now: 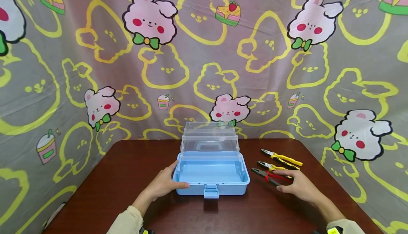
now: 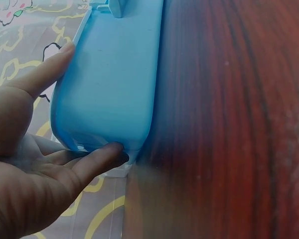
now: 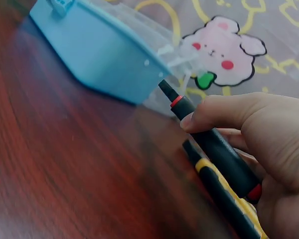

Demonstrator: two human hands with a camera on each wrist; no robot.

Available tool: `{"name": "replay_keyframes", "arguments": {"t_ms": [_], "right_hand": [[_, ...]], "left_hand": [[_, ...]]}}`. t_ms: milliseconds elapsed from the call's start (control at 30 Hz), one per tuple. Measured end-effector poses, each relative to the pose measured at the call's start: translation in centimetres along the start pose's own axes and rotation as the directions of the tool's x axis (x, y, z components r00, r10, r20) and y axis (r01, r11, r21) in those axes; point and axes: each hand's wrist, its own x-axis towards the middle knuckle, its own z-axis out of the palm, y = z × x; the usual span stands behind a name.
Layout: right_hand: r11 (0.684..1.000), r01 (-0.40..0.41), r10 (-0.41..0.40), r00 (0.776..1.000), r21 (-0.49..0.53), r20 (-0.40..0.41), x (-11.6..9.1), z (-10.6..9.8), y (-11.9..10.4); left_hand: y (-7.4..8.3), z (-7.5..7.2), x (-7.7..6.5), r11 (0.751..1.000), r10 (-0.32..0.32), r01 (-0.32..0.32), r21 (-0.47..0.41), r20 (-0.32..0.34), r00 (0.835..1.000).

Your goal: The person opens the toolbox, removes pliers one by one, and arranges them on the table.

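A light blue toolbox (image 1: pixel 211 189) stands on the table with its clear lid (image 1: pixel 210 138) raised at the back. My left hand (image 1: pixel 164 182) holds its left front corner, thumb along the front rim and fingers against the side. To the right of the box, my right hand (image 1: pixel 301 186) grips the handles of red-and-black pliers (image 1: pixel 261 172). In the right wrist view the thumb lies on the black handle (image 3: pixel 217 154), and the other fingers are partly hidden behind it. Just behind are yellow-and-black pliers (image 1: pixel 265 164), partly covered by the hand.
Another yellow-handled pair of pliers (image 1: pixel 288 159) lies farthest back on the right. The dark reddish-brown table (image 1: pixel 137 163) has a patterned curtain (image 1: pixel 197 57) behind it and along both sides. The toolbox's front latch (image 1: pixel 211 191) hangs down.
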Motion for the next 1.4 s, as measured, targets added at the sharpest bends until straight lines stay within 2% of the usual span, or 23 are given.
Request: {"name": "replay_keyframes", "arguments": {"t_ms": [333,500,700,1000,1100,1200,1400], "right_hand": [[0.998,-0.028,0.028,1.000,-0.048,0.007,-0.4,0.1,2.4],[0.998,-0.044,0.045,0.999,-0.054,0.019,-0.5,0.5,3.4],[0.993,0.000,0.007,0.998,-0.115,0.055,-0.5,0.5,3.3],[0.993,0.015,-0.005,0.996,-0.113,0.094,-0.7,0.1,3.0],[0.984,0.058,-0.042,0.994,-0.171,0.097,-0.7,-0.1,2.8],[0.956,0.138,-0.116,0.988,-0.260,0.099,-0.5,-0.2,2.2],[0.883,0.303,-0.303,0.951,-0.358,0.057,0.2,-0.2,-0.4]], "left_hand": [[0.1,0.0,0.2,0.999,0.036,-0.036,-0.003,0.007,0.999],[0.1,0.1,0.2,1.000,0.019,-0.019,-0.001,0.006,1.000],[0.2,0.1,0.3,1.000,0.020,-0.020,-0.005,0.008,1.000],[0.1,0.2,0.4,1.000,0.022,-0.022,0.000,0.011,1.000],[0.0,0.3,0.5,1.000,0.021,-0.021,0.002,0.011,1.000],[-0.1,0.2,0.5,1.000,0.023,-0.023,0.006,0.009,1.000],[0.1,-0.2,0.6,0.999,0.029,-0.029,0.032,0.015,0.999]]}}
